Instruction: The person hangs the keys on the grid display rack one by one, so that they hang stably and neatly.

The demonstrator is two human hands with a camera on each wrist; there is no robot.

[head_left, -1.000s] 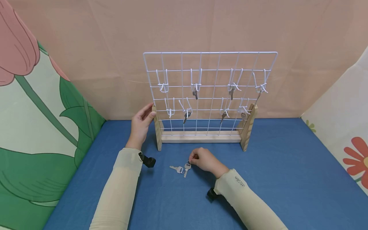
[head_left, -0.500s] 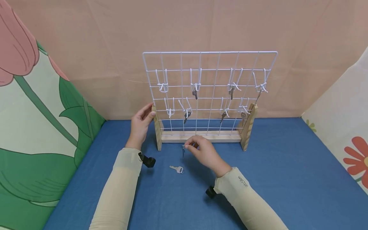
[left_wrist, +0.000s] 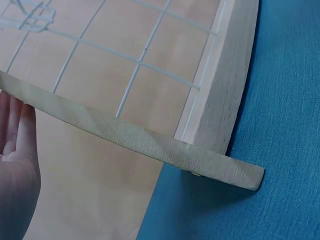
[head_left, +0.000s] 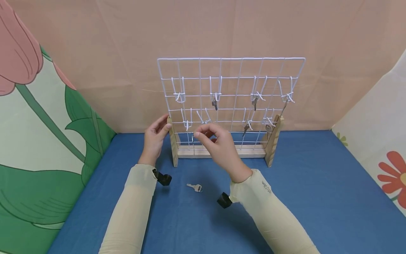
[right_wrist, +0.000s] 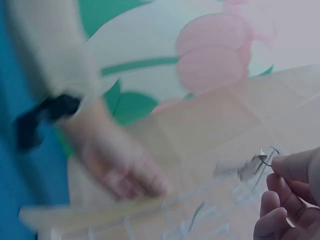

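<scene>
My right hand [head_left: 219, 144] is raised in front of the lower left of a white wire rack [head_left: 231, 58]. Thumb and forefinger pinch the small ring of a silver key [right_wrist: 250, 169], which dangles below the fingertips and is blurred in the right wrist view. My left hand [head_left: 154, 139] grips the top of the rack's left wooden upright [head_left: 173, 144], thumb in front and fingers partly hidden behind it. Two hooks at the left, an upper hook [head_left: 179, 97] and a lower hook [head_left: 187, 124], bear no key. Another silver key [head_left: 195, 187] lies on the blue cloth.
Several keys hang on the other hooks, among them one key [head_left: 214, 103] in the upper row and another key [head_left: 245, 129] below. A wooden crossbar [head_left: 247, 153] joins the uprights. Behind the rack rises a beige backdrop [head_left: 127, 53].
My right hand has lifted one of the two loose keys off the cloth and carried it up and forward to the lower left hooks. My left hand stays on the upright.
</scene>
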